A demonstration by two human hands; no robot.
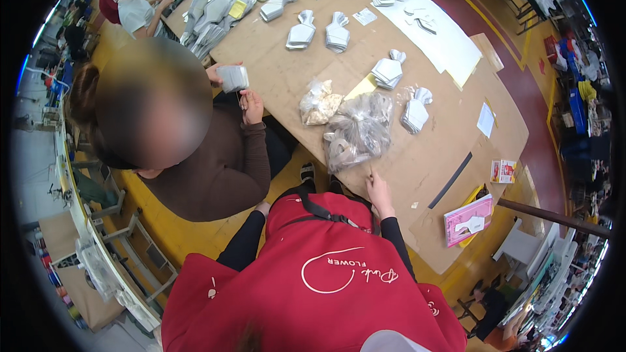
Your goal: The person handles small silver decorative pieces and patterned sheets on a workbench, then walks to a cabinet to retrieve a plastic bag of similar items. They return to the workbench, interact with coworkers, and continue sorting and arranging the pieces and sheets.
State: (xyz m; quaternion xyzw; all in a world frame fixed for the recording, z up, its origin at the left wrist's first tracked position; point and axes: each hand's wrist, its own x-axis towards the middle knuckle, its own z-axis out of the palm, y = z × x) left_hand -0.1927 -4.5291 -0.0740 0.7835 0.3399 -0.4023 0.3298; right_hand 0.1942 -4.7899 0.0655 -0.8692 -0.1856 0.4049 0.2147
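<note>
the right hand (pixel 378 195) is at the table edge with fingers curled in; whether they pinch anything is unclear. just beyond it, a knotted clear plastic bag (pixel 362 130) of grey pieces lies on the brown-covered worktable (pixel 417 176). the left hand (pixel 263 208) is low beside the red apron (pixel 313 254), mostly hidden, its grip impossible to tell.

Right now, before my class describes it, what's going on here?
A co-worker holds a stack of pale pieces beside the table. The wearer's right hand is at the near edge, close to a clear plastic bag; the left hand shows near the co-worker's elbow. Bottle-shaped stacks lie across the table.
</note>
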